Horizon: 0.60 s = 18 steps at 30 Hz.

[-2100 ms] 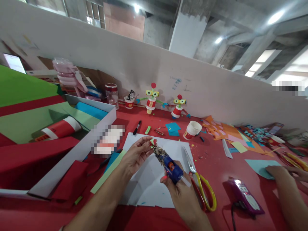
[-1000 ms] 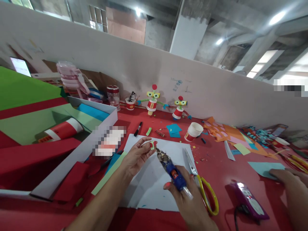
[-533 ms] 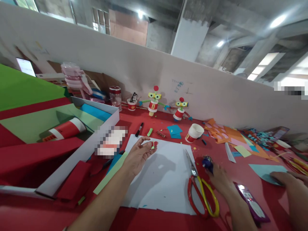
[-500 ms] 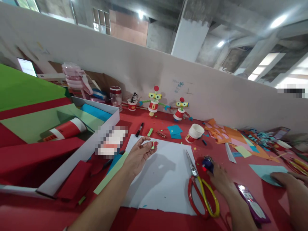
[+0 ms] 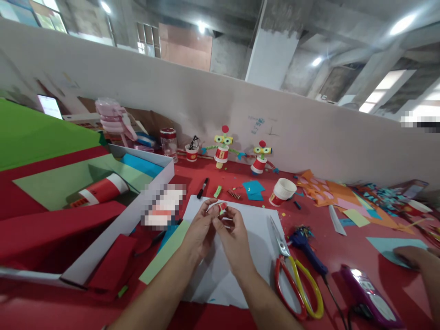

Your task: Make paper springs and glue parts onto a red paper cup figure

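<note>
My left hand (image 5: 201, 229) and my right hand (image 5: 233, 233) meet above a white sheet (image 5: 254, 229) on the red table. Both pinch a small paper piece (image 5: 222, 208) with red, green and white on it, held between the fingertips. The blue glue gun (image 5: 305, 247) lies on the table to the right of the hands, beside the scissors (image 5: 297, 284) with red and yellow handles.
A white paper cup (image 5: 282, 191), a black marker (image 5: 203, 188), blue paper bits (image 5: 253, 189) and two cup figures (image 5: 222, 151) (image 5: 260, 160) stand beyond the sheet. A box of coloured sheets (image 5: 103, 192) lies left. Another person's hand (image 5: 410, 256) rests on a blue sheet at right; a purple device (image 5: 369, 298) lies nearby.
My right hand put the glue gun down beside the scissors, then came back to the left hand and took hold of the small paper piece.
</note>
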Each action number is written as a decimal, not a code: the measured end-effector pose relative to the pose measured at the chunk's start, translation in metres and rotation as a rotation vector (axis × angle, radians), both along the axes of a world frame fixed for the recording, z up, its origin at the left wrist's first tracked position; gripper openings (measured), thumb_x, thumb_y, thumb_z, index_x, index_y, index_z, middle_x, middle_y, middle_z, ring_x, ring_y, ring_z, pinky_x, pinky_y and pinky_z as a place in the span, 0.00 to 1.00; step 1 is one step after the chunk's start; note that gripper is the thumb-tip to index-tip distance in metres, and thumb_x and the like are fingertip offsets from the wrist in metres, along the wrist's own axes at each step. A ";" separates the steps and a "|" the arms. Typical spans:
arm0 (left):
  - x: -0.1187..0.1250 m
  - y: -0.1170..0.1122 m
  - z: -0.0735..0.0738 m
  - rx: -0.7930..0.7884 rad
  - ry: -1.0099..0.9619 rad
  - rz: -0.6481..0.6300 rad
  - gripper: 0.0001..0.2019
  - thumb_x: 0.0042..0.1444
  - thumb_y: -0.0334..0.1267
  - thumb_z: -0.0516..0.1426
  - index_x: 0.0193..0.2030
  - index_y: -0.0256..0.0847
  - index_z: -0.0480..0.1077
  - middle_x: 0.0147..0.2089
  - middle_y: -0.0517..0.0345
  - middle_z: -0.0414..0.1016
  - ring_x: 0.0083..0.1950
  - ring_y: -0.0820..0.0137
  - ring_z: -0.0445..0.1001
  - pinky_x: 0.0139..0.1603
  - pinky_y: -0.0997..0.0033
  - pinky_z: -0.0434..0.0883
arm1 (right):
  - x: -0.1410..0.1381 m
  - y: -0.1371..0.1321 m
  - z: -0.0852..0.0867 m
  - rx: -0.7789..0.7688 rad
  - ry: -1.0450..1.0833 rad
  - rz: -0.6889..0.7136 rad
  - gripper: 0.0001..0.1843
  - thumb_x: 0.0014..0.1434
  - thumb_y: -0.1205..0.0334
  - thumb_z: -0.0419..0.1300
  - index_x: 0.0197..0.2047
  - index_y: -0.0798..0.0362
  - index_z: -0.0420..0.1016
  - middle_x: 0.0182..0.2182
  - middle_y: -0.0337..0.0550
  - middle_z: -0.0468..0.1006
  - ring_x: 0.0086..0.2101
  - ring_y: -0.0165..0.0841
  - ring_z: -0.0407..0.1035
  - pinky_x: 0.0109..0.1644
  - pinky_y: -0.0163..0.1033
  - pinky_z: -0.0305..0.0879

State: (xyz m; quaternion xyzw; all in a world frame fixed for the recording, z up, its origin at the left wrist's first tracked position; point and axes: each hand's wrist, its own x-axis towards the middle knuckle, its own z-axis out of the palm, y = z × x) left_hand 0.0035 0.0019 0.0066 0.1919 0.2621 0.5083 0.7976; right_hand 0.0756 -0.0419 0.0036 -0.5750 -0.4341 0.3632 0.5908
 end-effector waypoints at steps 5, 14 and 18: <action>0.006 -0.004 -0.003 -0.064 -0.068 0.034 0.21 0.41 0.33 0.68 0.41 0.43 0.67 0.35 0.59 0.78 0.34 0.74 0.75 0.36 0.78 0.70 | 0.004 0.005 -0.010 0.068 0.143 -0.071 0.16 0.54 0.54 0.61 0.44 0.51 0.70 0.41 0.42 0.76 0.42 0.34 0.70 0.48 0.40 0.65; 0.008 -0.008 -0.006 0.010 -0.031 0.019 0.18 0.43 0.31 0.67 0.41 0.40 0.70 0.35 0.59 0.78 0.33 0.77 0.74 0.38 0.79 0.70 | 0.015 0.001 -0.012 0.092 0.133 -0.098 0.13 0.55 0.54 0.60 0.41 0.53 0.72 0.39 0.44 0.77 0.40 0.35 0.71 0.47 0.42 0.66; 0.007 -0.007 -0.004 0.064 -0.016 0.033 0.18 0.43 0.31 0.67 0.42 0.40 0.71 0.35 0.59 0.78 0.34 0.77 0.74 0.40 0.79 0.69 | 0.017 0.000 -0.008 0.099 0.113 -0.101 0.13 0.55 0.55 0.60 0.41 0.53 0.72 0.38 0.43 0.78 0.39 0.34 0.71 0.47 0.41 0.67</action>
